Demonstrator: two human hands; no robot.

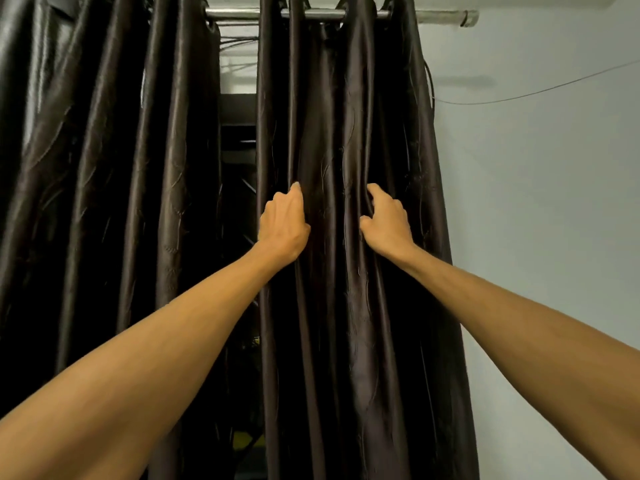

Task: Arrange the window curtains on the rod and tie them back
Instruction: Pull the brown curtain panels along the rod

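Left curtain panel point(86, 202): dark brown, shiny, with a faint embossed swirl pattern. It hangs in deep folds from the left stretch of the rod and its top runs out of view.

Right curtain panel point(346, 116): same fabric, threaded by eyelets onto the middle of the rod and bunched into tight vertical pleats that fall straight down below it. Not tied back.

Pale wall point(554, 237): behind and right of the rod's right end.

Two bare forearms reach up from the bottom corners toward the right panel, well below the rod.

Gap point(239, 161) between the two panels, under the exposed bit of rod: dark behind, with some slanted bars, unclear what. Pale surface at the top of the gap, just under the rod.

Rod point(235, 13): grey metal, horizontal along the top edge, bare past the right panel.

Left hand point(284, 226): on the right panel's left pleats, far below the rod, fingers curled round a fold, gripping it.

Right hand point(388, 226): level with the left hand, on the same panel's right pleats, fingers tucked into a fold with the thumb pressing on the fabric, gripping it.

Thin wire point(536, 93): sags across the wall below the rod's right end and meets the right panel's outer edge.

End cap point(469, 18): on the rod's right tip.
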